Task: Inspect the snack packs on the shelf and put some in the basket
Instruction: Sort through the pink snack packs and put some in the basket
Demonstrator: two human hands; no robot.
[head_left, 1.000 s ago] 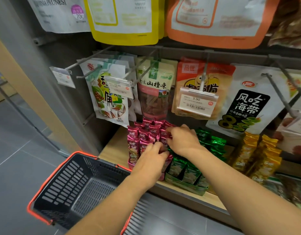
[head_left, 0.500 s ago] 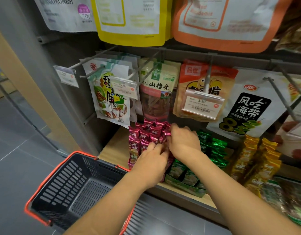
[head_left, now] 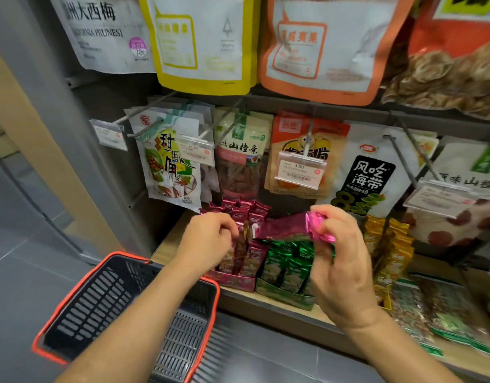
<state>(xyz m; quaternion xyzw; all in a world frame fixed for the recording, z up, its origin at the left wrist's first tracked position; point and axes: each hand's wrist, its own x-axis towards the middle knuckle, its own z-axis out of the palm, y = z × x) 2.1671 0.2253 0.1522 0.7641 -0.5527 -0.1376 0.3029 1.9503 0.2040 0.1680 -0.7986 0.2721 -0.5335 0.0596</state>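
My right hand (head_left: 339,250) pinches a magenta foil snack pack (head_left: 285,226), lifted clear and held sideways above the green packs (head_left: 286,261). My left hand (head_left: 208,240) has its fingers curled round another magenta pack (head_left: 239,244) still standing in the pink display box (head_left: 232,281) on the wooden shelf (head_left: 277,302). More magenta packs (head_left: 239,207) fill the back of that box. A black basket with a red rim (head_left: 72,294) sits on the floor at lower left, under my left forearm; nothing shows inside it.
Yellow packs (head_left: 387,244) stand right of the green ones. Hanging pouches on metal pegs (head_left: 307,145) with price tags (head_left: 300,170) crowd the space just above my hands. A grey upright (head_left: 72,134) bounds the shelf on the left; grey floor lies beyond.
My right hand has pulled one magenta pack up and to the right, out of the box. My left hand stays at the box with its fingers on another pack. The camera has come closer.
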